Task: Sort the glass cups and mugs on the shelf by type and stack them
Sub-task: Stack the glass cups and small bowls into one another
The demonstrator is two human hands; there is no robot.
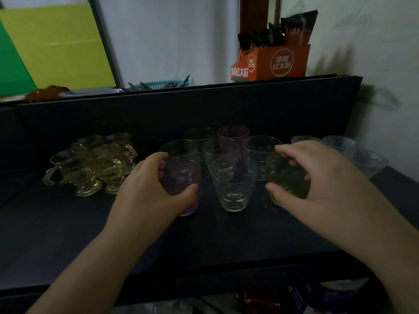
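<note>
Dimly lit, so notes are partial. My left hand (149, 189) grips the purple cup (181, 186) at centre frame, thumb in front, fingers curled round its far side. My right hand (317, 175) grips the green cup (288, 180) right of centre, thumb low on the near wall, fingers over the rim. Clear cup (232, 184) stands between the two, touching neither hand. Behind it, a cluster of more cups (221, 146), one pinkish; overlap makes the count uncertain. Amber mugs (95, 164) bunch at left of frame, handles tangled in view, number unclear. Ribbed bowls (362, 159) at right edge, partly hidden by my right hand. All sit on the dark shelf (68, 234). Orange box (272, 62) at upper right.
</note>
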